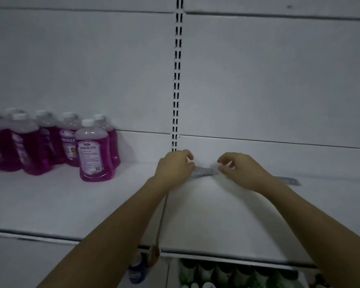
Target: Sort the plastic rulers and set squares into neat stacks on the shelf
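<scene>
Two hands work one thin clear ruler (204, 171) lying flat near the purple bottles (92, 150). Left hand (175, 166) and right hand (240, 168) seem to pinch it. Light, bendy, slippery; hold its edges.

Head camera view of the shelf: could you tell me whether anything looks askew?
Only the front bottle of purple liquid stands out of its row. The ruler lies flat along the shelf, both hands on it.

Clear plastic ruler (204, 171), matt shelf (71, 200)
</scene>
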`<state>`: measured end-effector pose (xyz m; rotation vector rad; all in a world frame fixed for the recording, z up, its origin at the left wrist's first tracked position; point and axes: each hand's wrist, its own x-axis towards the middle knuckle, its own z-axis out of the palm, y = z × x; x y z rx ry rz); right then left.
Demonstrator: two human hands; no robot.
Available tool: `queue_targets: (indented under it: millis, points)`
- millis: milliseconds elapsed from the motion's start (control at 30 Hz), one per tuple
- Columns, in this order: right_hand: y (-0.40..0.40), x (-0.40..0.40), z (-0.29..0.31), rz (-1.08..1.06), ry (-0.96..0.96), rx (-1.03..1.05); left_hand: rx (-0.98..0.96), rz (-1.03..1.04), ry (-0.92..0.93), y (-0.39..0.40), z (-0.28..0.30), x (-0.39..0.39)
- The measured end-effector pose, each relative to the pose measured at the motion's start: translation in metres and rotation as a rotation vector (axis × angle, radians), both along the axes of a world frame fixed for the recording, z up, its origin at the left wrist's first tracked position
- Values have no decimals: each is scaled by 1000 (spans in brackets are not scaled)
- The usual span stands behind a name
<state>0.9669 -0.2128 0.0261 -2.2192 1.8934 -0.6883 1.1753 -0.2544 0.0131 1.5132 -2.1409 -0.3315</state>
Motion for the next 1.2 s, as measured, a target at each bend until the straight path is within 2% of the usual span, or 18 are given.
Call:
queue_targets:
  millis: [100, 167, 300, 400, 500, 767, 1033, 1200]
  points:
    - [31, -15, 18, -103, 40, 52, 65, -121, -194, 24, 15, -24]
    - [51, -28, 27, -180, 108, 83, 91, -187, -240, 41, 20, -42]
    - [96, -55, 34, -334, 252, 143, 146, -284, -172, 73, 21, -85]
    - [130, -76, 37, -395, 221, 188, 148, -298, -117, 97, 25, -115]
    - [174, -114, 40, -481, 145, 179, 93, -352, -166, 128, 35, -159]
    - [289, -258, 40, -659, 67, 103, -36, -486, -243, 215, 51, -323]
    - [425, -441, 41, -769, 24, 81, 28, -647, -196, 317, 48, -531]
    - [472, -532, 44, -842, 12, 85, 26, -727, -223, 358, 47, -632]
